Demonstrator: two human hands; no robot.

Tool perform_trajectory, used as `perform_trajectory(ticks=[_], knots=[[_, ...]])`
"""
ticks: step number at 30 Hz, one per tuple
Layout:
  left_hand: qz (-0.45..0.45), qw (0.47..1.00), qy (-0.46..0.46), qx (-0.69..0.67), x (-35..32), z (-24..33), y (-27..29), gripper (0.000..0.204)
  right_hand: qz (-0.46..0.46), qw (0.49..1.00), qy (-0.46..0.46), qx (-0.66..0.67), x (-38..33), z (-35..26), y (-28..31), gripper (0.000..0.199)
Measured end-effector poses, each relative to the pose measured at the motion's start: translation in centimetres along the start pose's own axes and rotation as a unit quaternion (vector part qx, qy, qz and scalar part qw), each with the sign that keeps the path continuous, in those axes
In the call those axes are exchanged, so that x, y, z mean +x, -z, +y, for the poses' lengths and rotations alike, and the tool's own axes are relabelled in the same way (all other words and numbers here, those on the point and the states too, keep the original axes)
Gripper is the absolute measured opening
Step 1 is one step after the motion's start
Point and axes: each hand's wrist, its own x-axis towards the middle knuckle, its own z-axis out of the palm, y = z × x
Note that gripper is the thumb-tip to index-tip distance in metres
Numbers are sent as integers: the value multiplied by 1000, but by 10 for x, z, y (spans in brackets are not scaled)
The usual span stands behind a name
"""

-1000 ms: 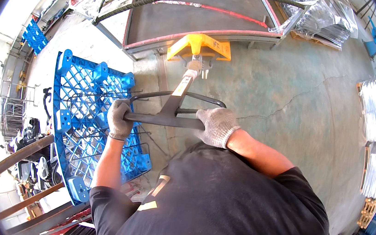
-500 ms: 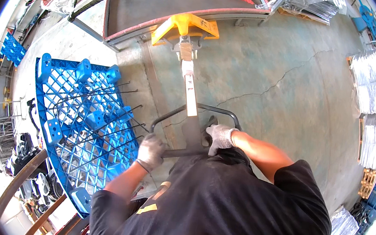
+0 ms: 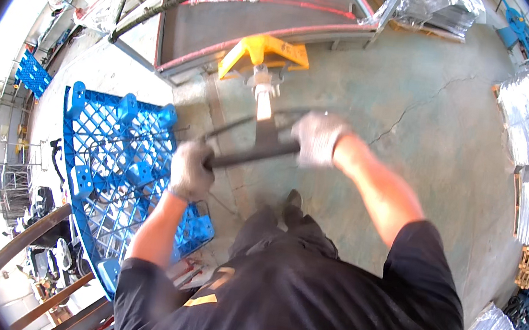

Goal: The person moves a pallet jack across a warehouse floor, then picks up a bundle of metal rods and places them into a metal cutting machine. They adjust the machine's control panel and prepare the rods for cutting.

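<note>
From the head, a fisheye view is directed downward, left hand and right hand framed close.

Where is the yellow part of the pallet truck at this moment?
In the head view, the yellow part is at upper middle, beyond the black handle, at the near side of the red-edged frame, right of the larger blue pallet.
</note>
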Motion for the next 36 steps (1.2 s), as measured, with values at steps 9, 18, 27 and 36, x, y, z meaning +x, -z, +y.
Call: perform_trajectory(ticks=[9,18,27,36], knots=[[-367,909,-84,178,-180,-26,-185,18,-211,972,-3,101,-25,-89,-291,36],[193,981,-25,27,1,-64,47,11,56,998,-26,-21,44,-82,15,29],[-229,958,-21,171,-201,-81,-152,17,-87,988,-81,102,-26,-163,-255,30],[27,995,-68,62,-90,-168,64,11,166,985,21,43,34,-215,-24,36]])
